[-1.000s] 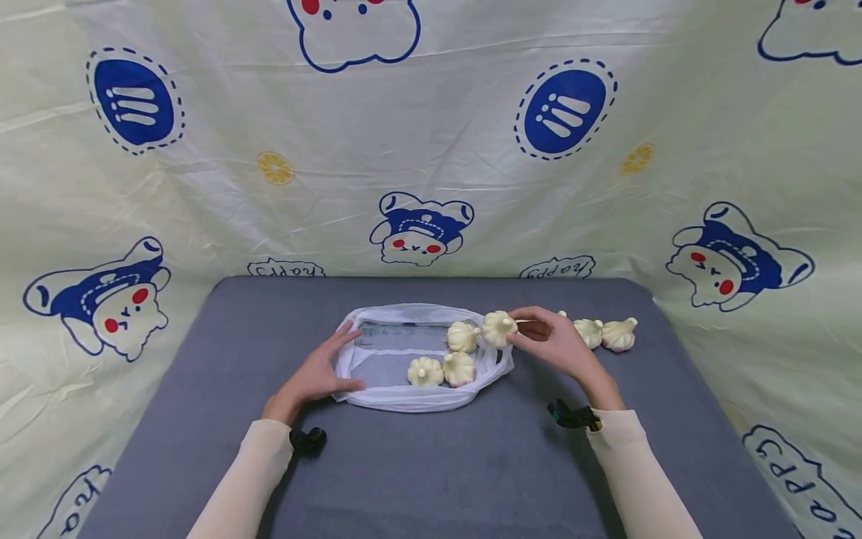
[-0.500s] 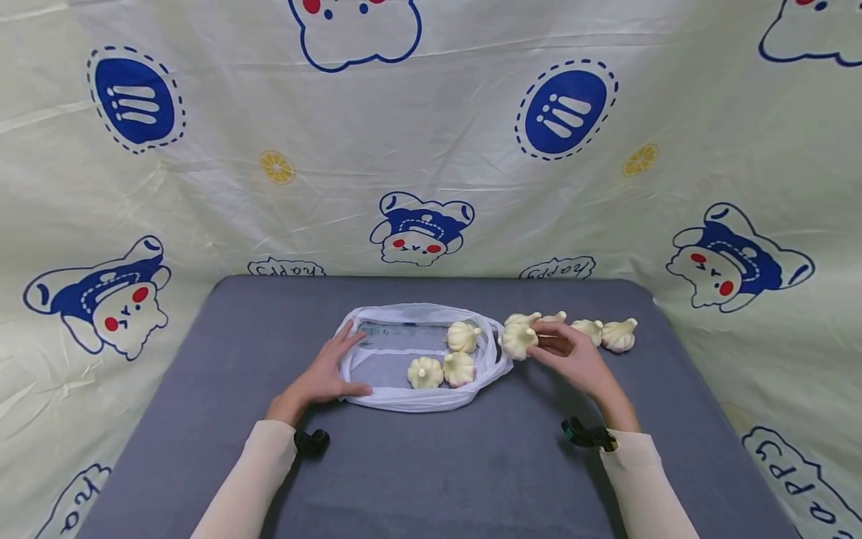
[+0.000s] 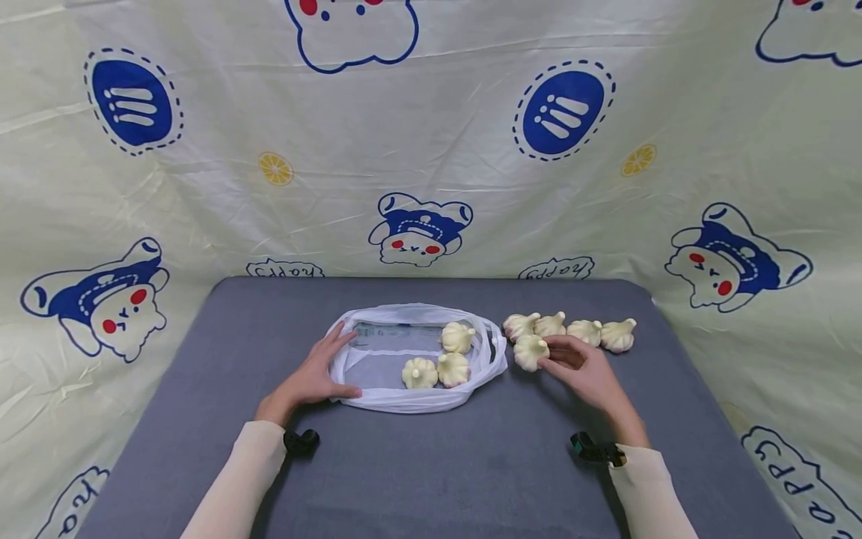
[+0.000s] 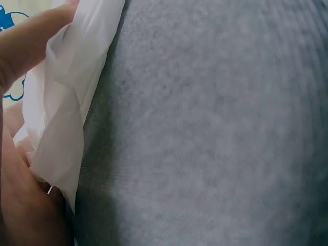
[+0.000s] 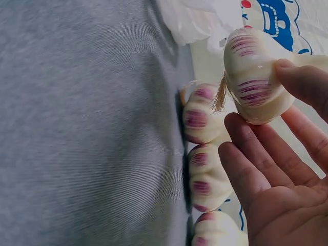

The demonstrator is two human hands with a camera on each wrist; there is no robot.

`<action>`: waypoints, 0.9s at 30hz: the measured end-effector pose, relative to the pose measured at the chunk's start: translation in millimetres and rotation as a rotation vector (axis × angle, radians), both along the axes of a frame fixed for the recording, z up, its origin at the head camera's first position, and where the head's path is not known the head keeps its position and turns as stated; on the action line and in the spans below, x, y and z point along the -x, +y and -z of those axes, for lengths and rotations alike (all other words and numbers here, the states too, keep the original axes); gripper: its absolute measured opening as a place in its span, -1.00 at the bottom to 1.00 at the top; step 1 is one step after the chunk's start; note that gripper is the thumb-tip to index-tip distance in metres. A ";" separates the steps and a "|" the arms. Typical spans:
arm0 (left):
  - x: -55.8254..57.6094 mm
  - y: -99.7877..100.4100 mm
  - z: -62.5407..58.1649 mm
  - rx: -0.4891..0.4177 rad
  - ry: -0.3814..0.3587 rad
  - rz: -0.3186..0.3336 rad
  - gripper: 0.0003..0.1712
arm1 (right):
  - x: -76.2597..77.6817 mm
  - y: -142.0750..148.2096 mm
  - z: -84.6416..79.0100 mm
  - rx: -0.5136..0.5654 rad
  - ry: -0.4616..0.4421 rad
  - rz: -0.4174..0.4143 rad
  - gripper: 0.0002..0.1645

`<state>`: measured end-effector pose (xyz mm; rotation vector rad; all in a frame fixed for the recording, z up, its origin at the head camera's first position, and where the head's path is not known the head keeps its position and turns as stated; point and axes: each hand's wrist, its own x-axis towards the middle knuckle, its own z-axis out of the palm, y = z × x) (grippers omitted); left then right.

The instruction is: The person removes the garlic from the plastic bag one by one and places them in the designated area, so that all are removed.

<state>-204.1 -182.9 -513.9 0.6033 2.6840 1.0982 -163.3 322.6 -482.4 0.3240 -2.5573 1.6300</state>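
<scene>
A white plastic bag [image 3: 411, 401] lies with its mouth spread wide on the grey table, three garlic bulbs [image 3: 454, 370] in its right half. My left hand [image 3: 316, 374] holds the bag's left end, thumb at the near rim and fingers at the far side. In the left wrist view, the thumb lies over the crumpled white film [image 4: 66, 97]. To the right of the bag, my right hand [image 3: 586, 370] pinches a garlic bulb [image 3: 530, 352]. The right wrist view shows purple streaks on this bulb [image 5: 256, 77] and the thumb pressed against its side.
Several more garlic bulbs [image 3: 583, 332] stand in a row behind my right hand, right of the bag. The grey table [image 3: 431, 471] reaches back to a pale printed cloth [image 3: 431, 150] hanging behind it.
My right hand has carried the pinched garlic bulb from the bag's right rim rightward and toward me, uncovering the row of bulbs. The left hand keeps its place at the bag.
</scene>
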 end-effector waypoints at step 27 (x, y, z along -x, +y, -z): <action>-1.0 2.2 5.0 -0.012 -0.026 -0.033 0.26 | 5.0 -4.1 31.8 -0.019 -0.028 0.024 -0.52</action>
